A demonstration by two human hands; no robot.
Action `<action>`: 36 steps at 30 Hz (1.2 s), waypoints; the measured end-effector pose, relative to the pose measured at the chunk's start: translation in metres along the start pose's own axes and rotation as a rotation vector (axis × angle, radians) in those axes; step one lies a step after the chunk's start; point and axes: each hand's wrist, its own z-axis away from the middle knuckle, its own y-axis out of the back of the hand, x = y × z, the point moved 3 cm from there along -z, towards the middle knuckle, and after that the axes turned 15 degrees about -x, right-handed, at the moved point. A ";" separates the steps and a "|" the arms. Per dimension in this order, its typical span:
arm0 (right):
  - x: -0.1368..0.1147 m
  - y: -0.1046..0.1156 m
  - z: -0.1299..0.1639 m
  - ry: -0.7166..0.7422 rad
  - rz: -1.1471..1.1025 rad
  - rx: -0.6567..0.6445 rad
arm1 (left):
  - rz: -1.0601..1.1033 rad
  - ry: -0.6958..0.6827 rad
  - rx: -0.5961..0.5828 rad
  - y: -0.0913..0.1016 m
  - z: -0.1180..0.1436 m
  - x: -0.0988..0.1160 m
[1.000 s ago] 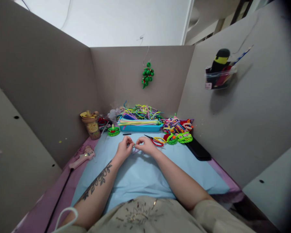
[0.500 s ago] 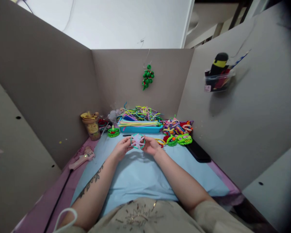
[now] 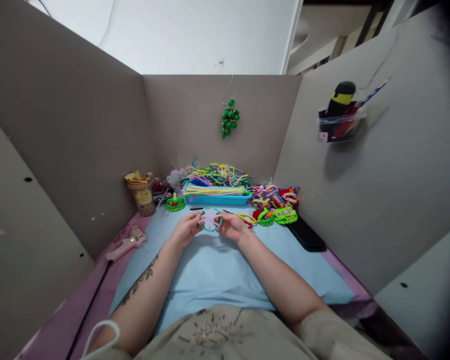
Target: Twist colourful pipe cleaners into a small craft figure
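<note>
A small teal ring with pale pink spokes [image 3: 210,219], made of pipe cleaners, is held upright between both hands above the light blue mat [image 3: 217,270]. My left hand [image 3: 186,228] pinches its left edge and my right hand [image 3: 230,226] pinches its right edge. Red-and-yellow scissors [image 3: 246,219] lie on the mat just right of my right hand, partly hidden by it.
A blue tray [image 3: 215,199] piled with coloured pipe cleaners stands behind the hands. Finished green and multicoloured pieces [image 3: 275,202] lie at the right, a black flat object [image 3: 306,233] beyond them. A pink glue gun [image 3: 126,245] and a jar [image 3: 141,196] are at the left. Cardboard walls enclose the desk.
The hands have lifted the ring from flat on the mat and turned it upright facing me; since half a second ago it has barely shifted.
</note>
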 end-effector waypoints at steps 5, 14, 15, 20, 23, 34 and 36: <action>-0.002 -0.005 0.001 0.058 0.105 0.016 | 0.017 -0.025 0.017 -0.001 0.001 0.002; -0.007 -0.018 0.003 0.145 0.212 -0.014 | -0.098 -0.041 0.051 -0.012 0.006 0.005; -0.007 -0.018 0.003 0.145 0.223 -0.006 | -0.109 -0.042 0.025 -0.015 0.007 0.006; -0.005 -0.012 0.002 0.136 0.236 0.001 | -0.114 -0.047 -0.035 -0.022 0.009 0.007; -0.003 -0.011 0.001 0.134 0.226 -0.009 | -0.089 -0.079 -0.050 -0.023 0.008 0.006; -0.005 -0.022 0.003 0.155 0.138 -0.020 | -0.015 -0.103 -0.019 -0.013 0.002 0.000; -0.004 -0.022 0.003 0.146 0.170 -0.008 | -0.054 -0.124 0.008 -0.011 0.001 0.000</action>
